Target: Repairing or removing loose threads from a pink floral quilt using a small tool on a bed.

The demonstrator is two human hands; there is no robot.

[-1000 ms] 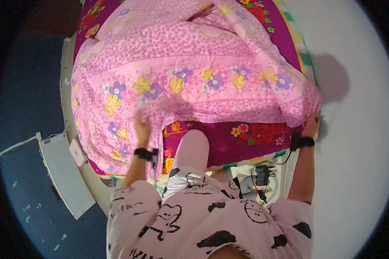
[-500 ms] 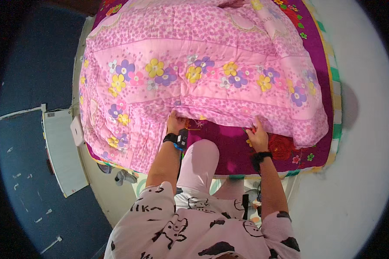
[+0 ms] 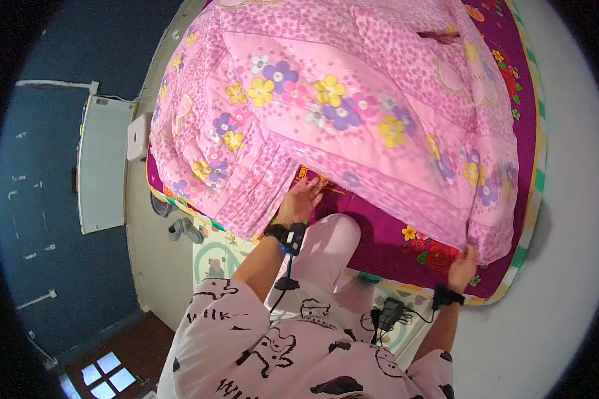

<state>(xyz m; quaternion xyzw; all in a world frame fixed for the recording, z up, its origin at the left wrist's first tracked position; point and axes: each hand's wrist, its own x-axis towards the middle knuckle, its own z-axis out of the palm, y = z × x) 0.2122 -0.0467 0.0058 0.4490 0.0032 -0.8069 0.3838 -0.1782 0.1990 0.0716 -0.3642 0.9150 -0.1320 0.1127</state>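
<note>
A padded pink quilt (image 3: pixel 299 126) with yellow, purple and pink flowers lies over a dark purple floral bed sheet (image 3: pixel 386 216). At the quilt's near right edge, my right hand (image 3: pixel 462 267) is closed on the fabric and pulls that edge into a taut slanting line. My left hand (image 3: pixel 304 197) is open, fingers apart, resting near the sheet where the quilt's edge folds back. It holds nothing. Both wrists wear dark bands, and a small black device is on the left one. One of my knees (image 3: pixel 329 246) is on the bed's near side.
On the right a pale wall (image 3: pixel 579 199) runs along the bed. To the left are a white panel (image 3: pixel 103 166) against a dark blue wall, a pale stool (image 3: pixel 138 136) and grey shoes (image 3: pixel 186 231) on the floor. A patterned mat (image 3: pixel 213 263) lies below the bed edge.
My right hand has moved right and nearer, drawing the quilt's edge with it. My left hand has let go of the quilt and opened. The whole view has turned somewhat.
</note>
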